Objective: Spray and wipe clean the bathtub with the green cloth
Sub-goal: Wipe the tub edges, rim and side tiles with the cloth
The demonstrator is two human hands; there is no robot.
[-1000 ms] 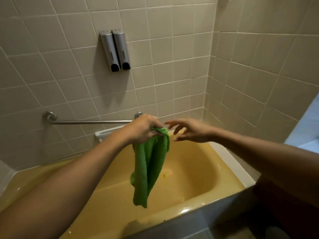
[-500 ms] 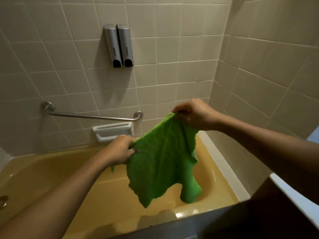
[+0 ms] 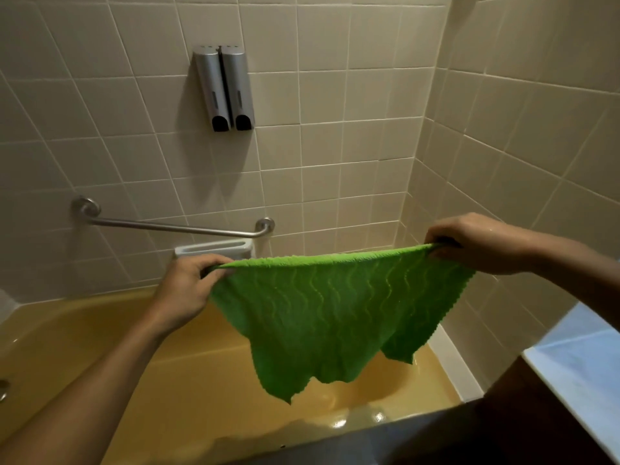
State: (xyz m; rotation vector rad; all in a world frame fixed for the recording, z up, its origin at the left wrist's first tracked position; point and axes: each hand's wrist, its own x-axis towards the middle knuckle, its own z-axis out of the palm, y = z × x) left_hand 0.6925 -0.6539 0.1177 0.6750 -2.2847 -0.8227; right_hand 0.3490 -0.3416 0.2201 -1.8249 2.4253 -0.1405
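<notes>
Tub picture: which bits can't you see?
Head view only:
- Tub floor, far end: behind the cloth.
- Soap dish: lower edge behind the left hand.
- Metal fitting: cut by the left edge.

I see cloth (image 3: 335, 307) stretched between left hand (image 3: 183, 290) and right hand (image 3: 479, 245), hanging over bathtub (image 3: 201, 380). On wall behind: grab bar (image 3: 167, 226), soap dish (image 3: 214, 250) just below (under bar's right part), dispensers (image 3: 224, 88) well above.
</notes>
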